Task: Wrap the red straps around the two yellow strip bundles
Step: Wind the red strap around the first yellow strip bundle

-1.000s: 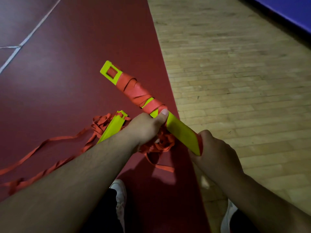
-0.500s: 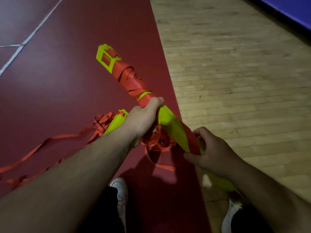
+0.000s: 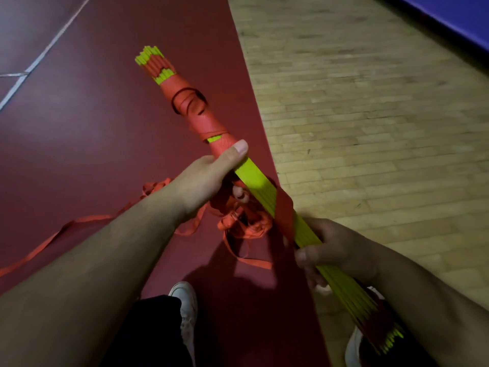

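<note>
A long yellow strip bundle (image 3: 254, 181) slants from upper left to lower right, seen edge-on. Red strap (image 3: 197, 112) is wound round its far half. My left hand (image 3: 209, 178) grips the bundle at the edge of the wrapping, thumb on top. My right hand (image 3: 336, 255) grips the bundle lower down and pinches a fresh red strap turn (image 3: 284, 213) crossing the yellow strips. A tangle of loose strap (image 3: 243, 223) hangs under the bundle. The second yellow bundle is hidden behind my left arm.
Loose red strap (image 3: 68, 229) trails left over the dark red floor (image 3: 92, 115). Wooden floor (image 3: 370, 115) lies to the right, with a blue mat (image 3: 463, 17) at the far corner. My white shoes (image 3: 186, 308) stand below the bundle.
The bundle has rolled from flat face up to edge-on and slid toward me. My left hand rose with it. A new red strap turn now crosses the yellow part by my right hand.
</note>
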